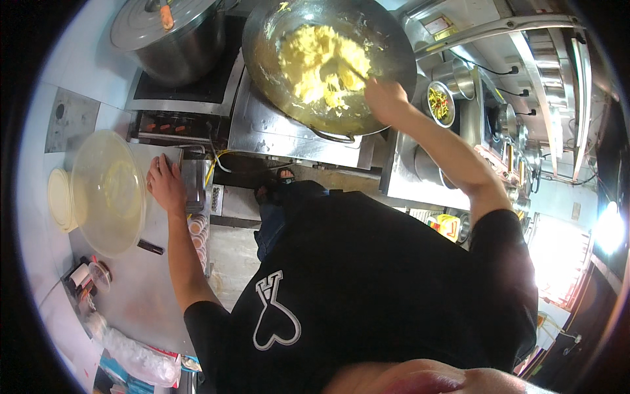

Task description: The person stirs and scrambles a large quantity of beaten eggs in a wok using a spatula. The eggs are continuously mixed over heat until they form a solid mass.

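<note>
A large dark wok [387, 33] sits on the stove, holding a heap of yellow scrambled egg [315, 56]. My right hand [386, 102] reaches over the wok's right side, closed around the handle of a dark ladle [356, 73]. Its head is partly buried in the egg. Down at the left, my left hand [167, 184] lies on the edge of the steel counter [154, 282], fingers extended and holding nothing. Beside it stands a big translucent plastic bowl [108, 197], with a yellowish residue inside. A black handle [151, 247] sticks out next to the bowl.
A tall lidded pot [177, 56] stands left of the wok. To the right are a bowl of green and red cut vegetables [440, 105] and metal pots [454, 77]. Pale round lids [60, 200] lean by the left wall. A metal rail [499, 27] crosses the upper right.
</note>
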A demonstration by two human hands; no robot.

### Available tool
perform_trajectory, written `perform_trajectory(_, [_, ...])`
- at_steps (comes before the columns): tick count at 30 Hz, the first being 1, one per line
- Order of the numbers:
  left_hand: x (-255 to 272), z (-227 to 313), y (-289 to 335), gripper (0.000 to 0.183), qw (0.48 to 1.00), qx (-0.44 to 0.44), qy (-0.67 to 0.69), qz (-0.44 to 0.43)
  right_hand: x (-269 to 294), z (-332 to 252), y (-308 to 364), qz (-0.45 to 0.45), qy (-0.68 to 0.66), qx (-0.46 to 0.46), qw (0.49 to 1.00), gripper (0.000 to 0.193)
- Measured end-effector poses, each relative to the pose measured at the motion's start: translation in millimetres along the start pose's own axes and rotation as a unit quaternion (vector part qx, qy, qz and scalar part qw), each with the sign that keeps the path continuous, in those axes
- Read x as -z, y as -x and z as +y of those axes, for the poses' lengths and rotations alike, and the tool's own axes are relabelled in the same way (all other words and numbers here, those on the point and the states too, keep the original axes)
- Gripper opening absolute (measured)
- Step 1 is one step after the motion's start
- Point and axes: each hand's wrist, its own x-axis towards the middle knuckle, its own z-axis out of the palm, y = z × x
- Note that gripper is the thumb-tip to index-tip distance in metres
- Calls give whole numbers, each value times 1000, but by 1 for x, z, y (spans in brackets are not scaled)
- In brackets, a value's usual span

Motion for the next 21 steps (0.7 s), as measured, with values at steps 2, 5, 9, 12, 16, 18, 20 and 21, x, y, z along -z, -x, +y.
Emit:
perform_trajectory(2, [-1, 1, 0, 43, 1000, 6, -3, -12, -16, 20, -49, 51, -64, -98, 992, 19])
perform_trajectory(5, [-1, -1, 0, 43, 1000, 11, -5, -16, -23, 81, -51, 81, -178, -47, 980, 21])
perform_trajectory(9, [0, -3, 7, 43, 1000, 15, -16, -13, -29, 136, 29, -22, -443, 23, 896, 20])
perform_trajectory(12, [2, 1, 5, 43, 1000, 11, 0, -3, -67, 167, 37, -193, -684, -267, 651, 27])
perform_trajectory(16, [-10, -2, -1, 42, 1000, -9, 13, 8, -84, 150, -42, -177, -762, -113, 613, 26])
perform_trajectory(18, [-5, 4, -6, 42, 1000, -9, 15, 9, -48, 94, -72, -97, -617, -82, 777, 25])
perform_trajectory(20, [-1, -1, -5, 42, 1000, -12, 6, 18, -24, 62, -67, -8, -438, -55, 897, 23])
perform_trajectory(21, [-4, -6, -1, 42, 999, -14, 9, 27, -24, 55, -63, 58, -338, 0, 939, 22])
